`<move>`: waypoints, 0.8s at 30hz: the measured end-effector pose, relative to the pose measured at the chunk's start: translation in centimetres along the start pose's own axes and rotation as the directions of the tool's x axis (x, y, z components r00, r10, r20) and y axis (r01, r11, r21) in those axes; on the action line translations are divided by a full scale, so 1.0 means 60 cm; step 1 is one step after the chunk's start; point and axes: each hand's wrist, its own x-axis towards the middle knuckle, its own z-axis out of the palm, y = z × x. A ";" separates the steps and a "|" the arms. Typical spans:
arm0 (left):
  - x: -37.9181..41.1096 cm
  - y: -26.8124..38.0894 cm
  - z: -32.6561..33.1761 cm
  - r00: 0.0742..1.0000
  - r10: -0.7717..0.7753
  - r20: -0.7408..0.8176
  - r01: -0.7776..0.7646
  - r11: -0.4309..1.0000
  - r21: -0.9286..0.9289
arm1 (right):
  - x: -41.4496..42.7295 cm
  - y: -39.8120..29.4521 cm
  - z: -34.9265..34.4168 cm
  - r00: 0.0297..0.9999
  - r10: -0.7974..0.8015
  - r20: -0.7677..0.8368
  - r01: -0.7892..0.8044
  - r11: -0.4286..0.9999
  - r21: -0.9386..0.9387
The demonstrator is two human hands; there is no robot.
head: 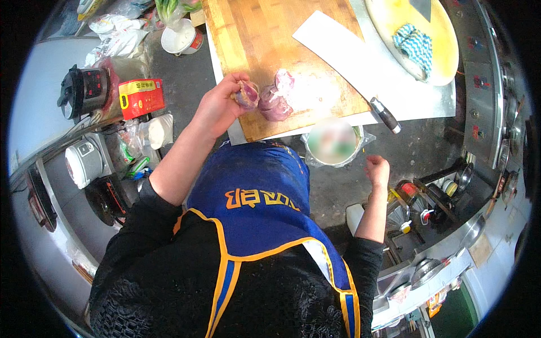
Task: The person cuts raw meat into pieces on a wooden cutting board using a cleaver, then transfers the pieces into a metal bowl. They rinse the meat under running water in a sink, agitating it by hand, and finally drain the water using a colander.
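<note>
My left hand pinches a piece of raw dark-red meat with a yellowish outer layer, over the near left part of a wooden cutting board. Beside it on the board lie more pieces of raw pinkish meat. My right hand hangs lower right, beyond the board, with curled fingers; nothing shows in it. Just left of it stands a bin lined with a clear plastic bag, its contents blurred. Across the board's right side rests a large knife, its dark handle past the board's edge.
A yellow oval tray at upper right holds a blue-and-white striped cloth. On the left are a white bucket, a red box, a pressure cooker and a white cooker. Oil bottles stand at right.
</note>
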 end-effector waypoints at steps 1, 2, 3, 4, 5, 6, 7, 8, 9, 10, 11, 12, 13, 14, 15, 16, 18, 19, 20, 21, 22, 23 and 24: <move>0.000 0.002 -0.002 1.000 -0.004 -0.002 0.004 1.000 -0.012 | -0.007 -0.033 0.001 0.998 -0.058 -0.010 0.058 0.998 0.000; 0.000 0.004 -0.005 1.000 -0.007 -0.005 0.007 1.000 -0.025 | -0.014 -0.067 -0.001 0.997 -0.070 0.024 0.068 0.996 0.063; -0.001 0.005 -0.007 1.000 -0.011 -0.006 0.011 0.999 -0.043 | -0.024 -0.114 -0.002 0.990 -0.142 -0.005 0.142 0.987 0.075; -0.003 0.008 -0.008 1.000 -0.008 -0.008 0.007 0.999 -0.036 | -0.042 -0.187 -0.004 0.976 -0.218 0.016 0.217 0.974 0.070; -0.002 0.006 -0.005 1.000 -0.008 -0.002 0.008 0.999 -0.031 | -0.060 -0.249 0.000 0.931 -0.365 -0.024 0.364 0.917 0.163; 0.000 0.005 -0.002 1.000 -0.014 0.009 0.015 0.999 -0.030 | -0.063 -0.291 0.005 0.860 -0.509 -0.025 0.508 0.852 0.125; 0.004 0.002 0.000 1.000 -0.020 0.000 0.020 0.999 0.045 | -0.086 -0.363 0.000 0.844 -0.536 0.011 0.531 0.839 0.115; 0.002 0.001 0.000 0.999 0.003 -0.038 0.003 0.988 0.154 | -0.076 -0.405 0.025 0.744 -0.668 0.033 0.664 0.743 0.084; 0.003 -0.001 -0.001 0.998 0.018 -0.067 -0.002 0.970 0.241 | -0.072 -0.450 0.050 0.650 -0.760 0.010 0.760 0.650 0.019; 0.005 -0.008 -0.006 0.996 0.051 -0.077 -0.028 0.962 0.272 | -0.071 -0.493 0.070 0.618 -0.783 0.062 0.785 0.619 -0.012; 0.008 -0.012 -0.009 0.996 0.071 -0.059 -0.043 0.920 0.390 | -0.065 -0.518 0.089 0.470 -0.883 0.020 0.882 0.468 -0.064; 0.011 -0.014 -0.012 0.995 0.087 -0.038 -0.056 0.863 0.503 | -0.044 -0.526 0.109 0.399 -0.913 0.079 0.907 0.381 -0.179; 0.015 -0.018 -0.016 0.995 0.099 -0.019 -0.067 0.791 0.608 | -0.028 -0.532 0.130 0.331 -0.932 0.145 0.917 0.281 -0.283; 0.026 -0.033 -0.026 0.982 0.187 0.003 -0.142 0.736 0.662 | -0.018 -0.537 0.139 0.338 -0.925 0.173 0.918 0.284 -0.277; 0.031 -0.038 -0.026 0.931 0.346 0.116 -0.269 0.437 0.858 | -0.006 -0.539 0.140 0.349 -0.914 0.206 0.917 0.287 -0.278; 0.036 -0.048 -0.037 0.864 0.439 0.245 -0.372 0.229 0.900 | 0.003 -0.539 0.137 0.360 -0.902 0.239 0.915 0.291 -0.280; 0.039 -0.059 -0.036 0.822 0.460 0.336 -0.399 0.042 0.916 | 0.022 -0.521 0.129 0.468 -0.877 0.108 0.873 0.439 -0.212; 0.030 -0.055 -0.020 0.860 0.425 0.282 -0.343 0.071 0.937 | 0.029 -0.505 0.130 0.531 -0.847 0.029 0.841 0.522 -0.143; 0.026 -0.055 -0.010 0.894 0.386 0.228 -0.286 0.099 0.953 | 0.027 -0.488 0.127 0.638 -0.770 -0.009 0.770 0.638 0.017; 0.027 -0.060 -0.009 0.887 0.384 0.257 -0.302 0.060 0.951 | 0.019 -0.471 0.120 0.740 -0.673 -0.028 0.666 0.725 0.177; 0.030 -0.066 -0.009 0.878 0.381 0.289 -0.320 0.020 0.947 | 0.020 -0.451 0.121 0.849 -0.503 0.159 0.378 0.790 0.482; 0.031 -0.069 -0.008 0.869 0.375 0.321 -0.339 -0.020 0.941 | 0.015 -0.433 0.122 0.851 -0.476 0.220 0.302 0.787 0.537; 0.031 -0.071 -0.005 0.855 0.392 0.341 -0.364 -0.015 0.931 | -0.005 -0.430 0.122 0.849 -0.448 0.280 0.219 0.781 0.584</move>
